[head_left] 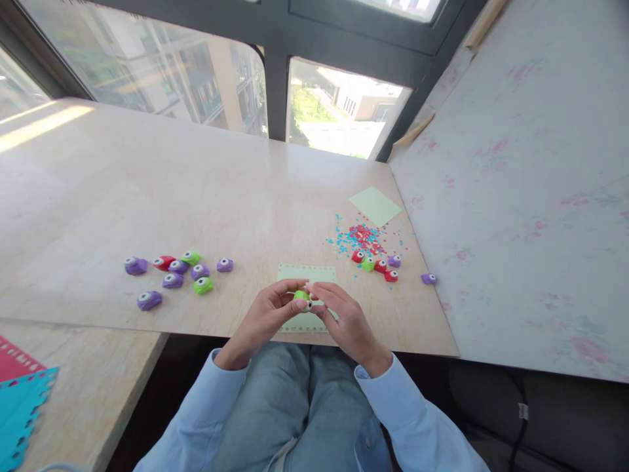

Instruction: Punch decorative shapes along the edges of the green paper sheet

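Note:
A small green craft paper punch [301, 297] is held between both hands, above the front edge of the table. My left hand [263, 314] grips it with thumb and fingers. My right hand [348, 320] closes in from the other side, its fingertips at the punch and perhaps on a small bit there that I cannot make out. Beneath the hands lies a pale green sheet of paper [319, 272], with rows of small punched holes along its top and bottom edges. The hands cover its middle.
Several purple, red and green punches [173, 280] stand to the left; more punches [381, 265] sit right, beside red and blue paper confetti [361, 237]. Behind lies another pale green sheet [375, 206]. One purple punch [428, 278] is by the wall. Punched blue paper [27, 410] lies lower left.

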